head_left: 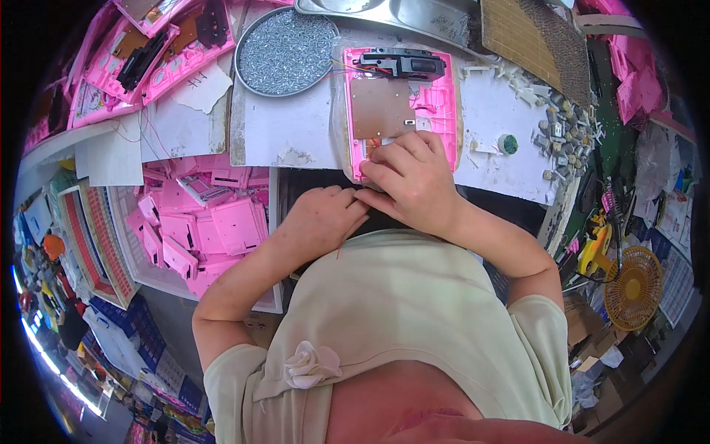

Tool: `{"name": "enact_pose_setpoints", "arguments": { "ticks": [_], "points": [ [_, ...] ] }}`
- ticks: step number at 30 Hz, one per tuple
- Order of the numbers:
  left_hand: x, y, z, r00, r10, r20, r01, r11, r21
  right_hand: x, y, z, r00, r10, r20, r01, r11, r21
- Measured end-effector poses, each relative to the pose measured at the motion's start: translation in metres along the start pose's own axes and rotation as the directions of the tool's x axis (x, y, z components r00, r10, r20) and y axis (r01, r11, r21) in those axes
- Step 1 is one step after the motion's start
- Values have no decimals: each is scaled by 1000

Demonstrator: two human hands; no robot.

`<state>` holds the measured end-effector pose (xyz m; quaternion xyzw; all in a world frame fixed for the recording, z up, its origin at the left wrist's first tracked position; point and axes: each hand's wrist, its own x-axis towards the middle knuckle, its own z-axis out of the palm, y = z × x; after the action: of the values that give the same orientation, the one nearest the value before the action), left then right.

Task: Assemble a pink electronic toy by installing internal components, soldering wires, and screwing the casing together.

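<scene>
A pink plastic housing (pixel 444 111) lies on the table with its inside facing up. A brown circuit board (pixel 379 107) sits in its middle, and a black module (pixel 403 65) with thin wires is across its far end. My right hand (pixel 418 174) is over the near edge of the housing, fingers bent at its near left corner. Just left of it, my left hand (pixel 322 218) is closed at the table edge, its fingertips close to my right thumb. What either hand pinches is hidden. A thin red wire (pixel 339 254) hangs below my left hand.
A round tray of small metal screws (pixel 287 52) stands back left, beside stacked pink housings (pixel 126 74). Below them is a white crate (pixel 275 296) of pink parts. Small grey-and-white parts (pixel 566 137), a green roll (pixel 507 143) and a yellow fan (pixel 633 287) are on the right.
</scene>
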<state>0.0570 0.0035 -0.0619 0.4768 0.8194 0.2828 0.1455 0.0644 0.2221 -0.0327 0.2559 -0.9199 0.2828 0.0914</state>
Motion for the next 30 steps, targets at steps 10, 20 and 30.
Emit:
{"name": "enact_pose_setpoints", "arguments": {
  "ticks": [10, 20, 30],
  "points": [
    [25, -30, -18, 943, 73, -326, -110, 989, -97, 13, 23, -49, 954, -146, 261, 90, 972, 216],
    [46, -36, -30, 962, 115, -246, -154, 977, -148, 173, 303, -230, 936, 230, -265, -244, 969, -21],
    [22, -32, -20, 970, 23, -243, -88, 961, -261, 403, 362, -105, 939, -228, -259, 173, 960, -221]
  ]
}}
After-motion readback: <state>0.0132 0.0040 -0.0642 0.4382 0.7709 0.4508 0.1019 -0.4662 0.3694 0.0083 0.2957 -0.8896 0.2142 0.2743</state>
